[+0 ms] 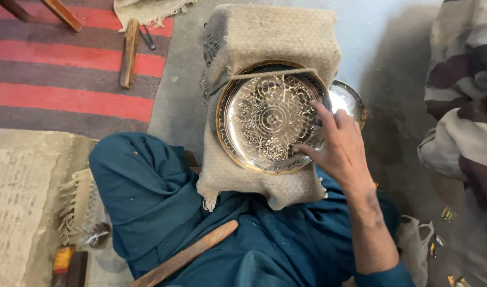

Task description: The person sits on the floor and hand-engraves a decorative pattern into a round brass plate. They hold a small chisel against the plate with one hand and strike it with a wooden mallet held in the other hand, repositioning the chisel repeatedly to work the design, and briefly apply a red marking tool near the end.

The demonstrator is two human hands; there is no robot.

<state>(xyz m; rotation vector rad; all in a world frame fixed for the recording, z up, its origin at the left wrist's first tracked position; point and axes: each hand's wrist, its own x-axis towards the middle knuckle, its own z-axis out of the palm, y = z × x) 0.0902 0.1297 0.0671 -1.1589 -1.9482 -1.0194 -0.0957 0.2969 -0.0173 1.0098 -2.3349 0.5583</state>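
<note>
A round engraved metal plate [264, 117] with a brass-coloured rim lies on a block wrapped in coarse beige cloth [275, 37], held under a cloth strap across its top. My right hand [336, 146] rests on the plate's right edge, fingers spread and touching the patterned surface and rim. My left hand is not in view. A second, smaller shiny metal dish [350, 101] sits just behind my right hand, partly hidden by the plate.
My legs in blue-green cloth [147, 196] fold under the block. A wooden stick [187, 255] lies across my lap. A wooden-handled tool [129, 53] rests on a red striped rug [68, 69]. A woven mat [20, 202] lies left, patterned fabric [461, 106] right.
</note>
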